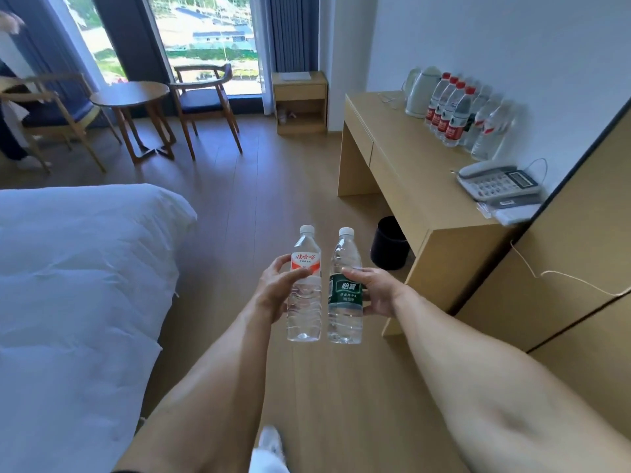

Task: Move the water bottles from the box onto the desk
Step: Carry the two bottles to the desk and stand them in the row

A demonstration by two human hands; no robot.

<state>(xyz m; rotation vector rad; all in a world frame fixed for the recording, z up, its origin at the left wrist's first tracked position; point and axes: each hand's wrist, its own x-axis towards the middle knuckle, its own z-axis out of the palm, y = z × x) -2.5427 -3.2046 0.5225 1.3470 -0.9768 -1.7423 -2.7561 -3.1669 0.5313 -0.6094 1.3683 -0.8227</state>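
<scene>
My left hand (273,288) grips a clear water bottle with a red and white label (305,285), held upright over the floor. Right beside it, my right hand (375,290) grips a second upright bottle with a dark green label (345,295). Both have white caps and nearly touch. The light wooden desk (403,155) stands ahead to the right. Several red-capped bottles (450,110) stand in a row along its back edge by the wall. No box is in view.
On the desk are a white kettle (420,92) and a telephone (498,182). A black bin (389,242) sits under the desk. A white bed (78,268) fills the left. Chairs, a round table (131,97) and a person's partial figure are at the far left.
</scene>
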